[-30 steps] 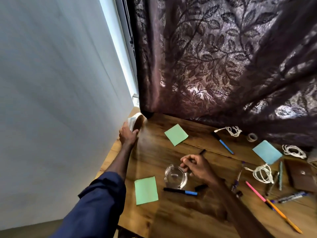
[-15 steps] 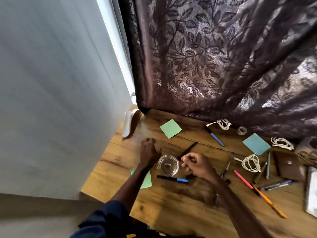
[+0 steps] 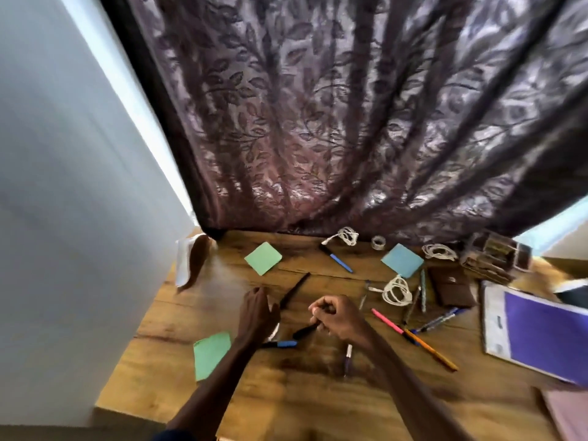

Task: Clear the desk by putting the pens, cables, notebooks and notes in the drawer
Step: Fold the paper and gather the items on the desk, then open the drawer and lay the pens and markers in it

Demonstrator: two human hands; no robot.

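1. The right hand (image 3: 342, 318) is curling its fingers round a short black pen (image 3: 304, 331). The pen's end is sticking out toward the left hand (image 3: 256, 313), low over the table (image 3: 318, 402).
2. The left hand is hovering over a glass dish (image 3: 274, 333), just beside a long black pen (image 3: 294, 294). Its fingertips are hiding behind the knuckles, so I cannot tell whether they are open or gripping anything.
3. The step in hand is looking like pen gathering. It is probably going best if the nearest ones, the long black pen and the blue-ended pen (image 3: 281, 344), are joining the held pen in one bundle, all pointing the same way so none is slipping out.
4. The left hand is working right against the glass dish. Lifting each pen clear, not dragging it, is likely sparing the dish a knock.
5. The drawer is not showing here. The cable coil (image 3: 396, 291), the green note (image 3: 263, 258) and the notebook (image 3: 537, 329) are lying on the table, so the task is looking barely begun.
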